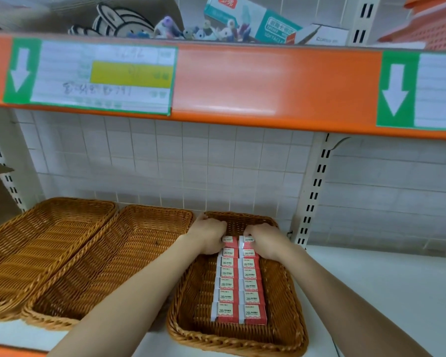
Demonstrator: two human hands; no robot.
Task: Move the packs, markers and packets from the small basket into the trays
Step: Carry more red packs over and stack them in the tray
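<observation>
Two rows of red and white 2B packs (238,284) lie lengthwise in the right wicker tray (289,300). My left hand (209,237) grips the far pack (229,242) of the left row with curled fingers. My right hand (264,240) grips the far pack (246,242) of the right row. Both hands sit at the far end of the tray, side by side. The small basket, markers and packets are out of view.
Two more wicker trays, one in the middle (113,264) and one at the left (36,243), stand with nothing in them. The orange shelf edge (268,83) with labels hangs overhead. A slotted upright (313,191) rises right of the tray; white shelf surface (386,284) lies beyond.
</observation>
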